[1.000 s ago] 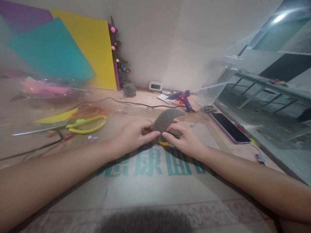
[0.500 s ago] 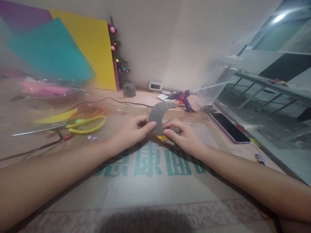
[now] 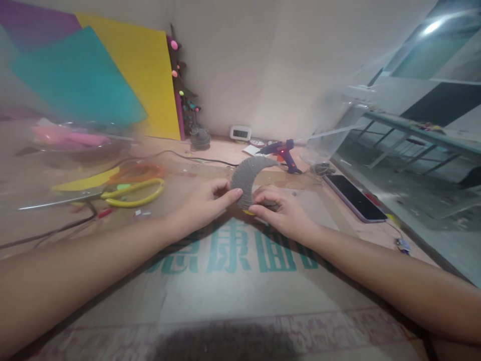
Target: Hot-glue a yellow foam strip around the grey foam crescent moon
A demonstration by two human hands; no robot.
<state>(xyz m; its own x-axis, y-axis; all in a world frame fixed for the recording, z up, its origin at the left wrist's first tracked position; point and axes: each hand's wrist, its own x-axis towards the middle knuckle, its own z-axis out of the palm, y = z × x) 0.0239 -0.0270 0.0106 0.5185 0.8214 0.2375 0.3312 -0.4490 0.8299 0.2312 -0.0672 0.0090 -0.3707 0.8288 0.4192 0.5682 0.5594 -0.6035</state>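
Between my hands stands a grey crescent moon (image 3: pixel 245 180), its surface ridged like wound cord, with a bit of yellow at its lower edge. My left hand (image 3: pixel 210 200) pinches its left side, thumb in front and fingers behind. At its lower right, my right hand (image 3: pixel 281 208) has thumb and forefinger closed on the crescent's lower end; the curled fingers partly hide that end. Just behind the crescent, a purple glue gun (image 3: pixel 286 155) with a small red light stands on the table.
Yellow-handled scissors (image 3: pixel 131 194) lie at left beside cables and scraps. A phone (image 3: pixel 355 198) lies at right near the table edge. A small digital clock (image 3: pixel 240 133) stands by the wall. Coloured sheets (image 3: pixel 150 80) lean at back left. Printed sheeting (image 3: pixel 210 296) covers the front.
The crescent has turned a little, its upper tip moving right and slightly down. My right thumb has shifted slightly left along its lower end. My left hand has barely moved.
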